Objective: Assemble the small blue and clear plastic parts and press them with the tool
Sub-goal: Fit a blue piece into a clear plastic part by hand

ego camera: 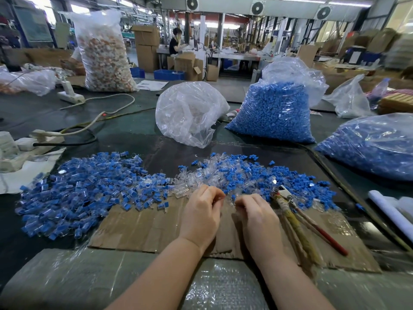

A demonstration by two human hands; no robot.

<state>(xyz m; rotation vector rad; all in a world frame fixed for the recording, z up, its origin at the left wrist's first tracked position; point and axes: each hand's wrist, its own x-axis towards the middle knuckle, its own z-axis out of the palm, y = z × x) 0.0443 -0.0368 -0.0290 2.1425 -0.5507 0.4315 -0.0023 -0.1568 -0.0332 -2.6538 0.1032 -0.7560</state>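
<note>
Table (138,130): big and dark, with everything sitting on it.
Tall bag (104,52): far back on the left, full of orange and white bits.
Blue bag (274,110): stands at the back in the middle, packed with blue parts.
Side bag (375,148): lies at the right edge, also full of blue parts.
Clear bag (190,113): just left of the blue bag, crumpled, with clear parts inside.
Cardboard (138,229): flat brown sheet under both hands.
Left pile (82,189): a wide heap of blue-and-clear pieces, on the table and the cardboard's left edge.
Right pile (263,175): loose blue parts and clear parts mixed, just past the hands.
Tool (297,222): pliers lying on the cardboard beside the right hand, its tip in the right pile, no hand on it.
Power strip (71,95): white, back left, with a cord running from it.
Left hand (201,211): fingers curled in and pinching something tiny; I cannot tell what.
Right hand (257,213): fingers curled too, near the left hand, holding a small clear bit that is hard to make out.
</note>
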